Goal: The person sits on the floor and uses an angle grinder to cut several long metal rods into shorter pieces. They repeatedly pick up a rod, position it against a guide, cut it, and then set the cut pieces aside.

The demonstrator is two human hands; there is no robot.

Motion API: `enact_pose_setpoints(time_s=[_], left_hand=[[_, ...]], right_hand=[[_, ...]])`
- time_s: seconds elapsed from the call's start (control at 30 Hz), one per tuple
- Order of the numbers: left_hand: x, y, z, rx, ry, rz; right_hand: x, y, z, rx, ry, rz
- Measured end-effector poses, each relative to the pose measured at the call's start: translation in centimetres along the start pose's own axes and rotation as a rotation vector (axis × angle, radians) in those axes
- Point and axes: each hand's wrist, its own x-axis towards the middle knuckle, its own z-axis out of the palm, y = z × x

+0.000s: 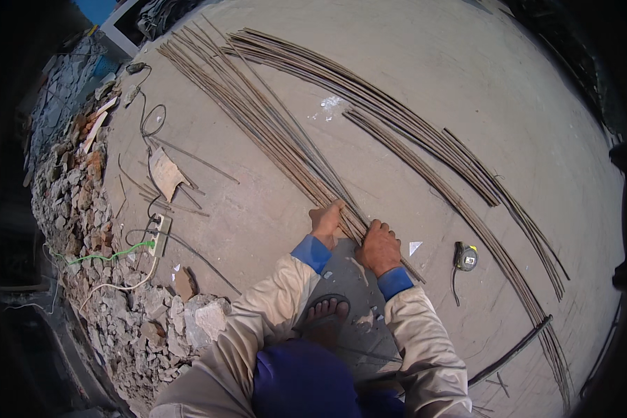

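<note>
A bundle of long, thin steel rods (258, 125) lies slantwise on the ground, running from the far left toward my feet. My left hand (326, 221) is closed around the near part of this bundle. Just to its right, my right hand (380, 248) grips the rods close to their near ends, fingers curled over them. One rod end sticks out past my right hand at the lower right. At the far end the rods fan apart slightly.
More rods (397, 104) lie in bunches to the right. A tape measure (466, 257) rests right of my hands, near a dark bar (512, 352). On the left are a power strip (160, 235) with cables, a cardboard piece (166, 173) and rubble (132, 334).
</note>
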Motion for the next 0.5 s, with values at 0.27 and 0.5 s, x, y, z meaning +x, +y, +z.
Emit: enact_pose_setpoints(time_s=[0.27,0.5], left_hand=[[-1.1,2.4,-3.0,-0.052,-0.17,-0.07],[-2.0,1.7,-4.0,-0.001,-0.197,0.009]], right_hand=[[0.2,0.1,-1.0,0.125,-0.026,-0.006],[-0.6,-0.6,-1.4,0.132,-0.1,-0.009]])
